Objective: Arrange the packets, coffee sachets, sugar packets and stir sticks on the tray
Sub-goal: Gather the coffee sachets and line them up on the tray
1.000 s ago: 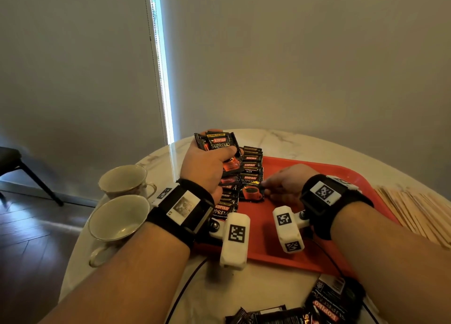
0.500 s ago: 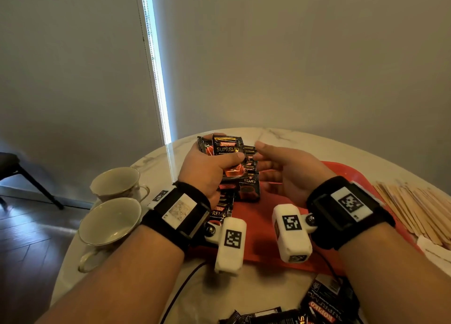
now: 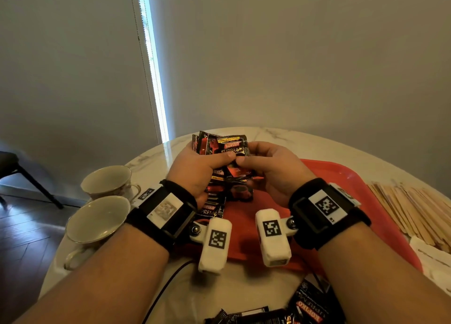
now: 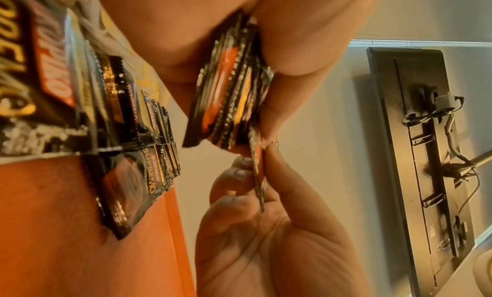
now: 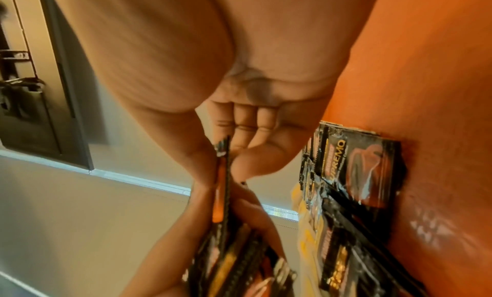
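Observation:
My left hand [image 3: 195, 167] grips a stack of black and red coffee sachets [image 3: 219, 145] above the far left part of the red tray [image 3: 341, 182]. My right hand [image 3: 271, 162] pinches the front sachet [image 3: 238, 171] of that stack between thumb and fingers; the left wrist view shows the same sachet edge [image 4: 257, 175] pinched. A row of coffee sachets [image 3: 214, 204] lies overlapped along the tray's left side, also seen as laid sachets [image 5: 356, 171]. Wooden stir sticks [image 3: 415, 206] lie on the table right of the tray.
Two empty cups [image 3: 97, 221] stand on the marble table [image 3: 280, 138] left of the tray. More coffee sachets [image 3: 307, 309] lie near the table's front edge. White packets [image 3: 432, 253] sit at the right edge. A dark chair [image 3: 14, 167] stands at far left.
My right hand rose from the sachets laid on the tray and came across to the stack in my left hand, where it now pinches the front sachet.

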Available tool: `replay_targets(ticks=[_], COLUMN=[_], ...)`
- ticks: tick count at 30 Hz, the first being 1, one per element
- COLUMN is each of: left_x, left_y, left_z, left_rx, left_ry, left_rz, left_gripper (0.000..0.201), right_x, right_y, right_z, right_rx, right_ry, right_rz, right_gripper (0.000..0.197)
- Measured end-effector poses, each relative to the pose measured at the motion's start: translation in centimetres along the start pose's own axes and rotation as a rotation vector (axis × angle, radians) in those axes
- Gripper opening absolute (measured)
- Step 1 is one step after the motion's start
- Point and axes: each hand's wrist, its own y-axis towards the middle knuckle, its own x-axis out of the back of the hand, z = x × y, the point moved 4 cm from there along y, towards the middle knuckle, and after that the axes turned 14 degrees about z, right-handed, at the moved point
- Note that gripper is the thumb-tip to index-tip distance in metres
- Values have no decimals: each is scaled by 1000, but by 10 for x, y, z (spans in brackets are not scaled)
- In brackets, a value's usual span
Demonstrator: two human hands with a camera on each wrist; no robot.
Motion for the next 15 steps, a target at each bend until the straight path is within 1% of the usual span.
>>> replay_targets(ticks=[2, 4, 8, 9, 11, 12, 15], left_x=[0, 0, -4, -4, -4, -4, -5], left_y=[0, -2, -2, -2, -1, -1, 0], left_z=[-2, -4, -2, -2, -1, -1, -1], left_rx=[15, 21, -4, -6, -2, 5, 14], left_ry=[-38, -58, 48, 61, 67, 67, 75], left_rz=[-11, -2, 73, 80, 79, 79, 80], left_gripper=[34, 33, 46, 47, 49, 50, 52], right_x=[0, 1, 7, 8, 9, 10, 14], right_y=[0, 1, 4, 4, 4, 3, 1], right_z=[0, -1, -3, -3, -1, -1, -3], right_rx=[-1, 10, 23, 11, -11, -24, -62], right_ry=[4, 28, 54, 60, 80, 100, 204], right_rz=[0, -45, -138, -148, -173, -198, -277], right_gripper=[25, 24, 28, 26, 15, 14, 24])
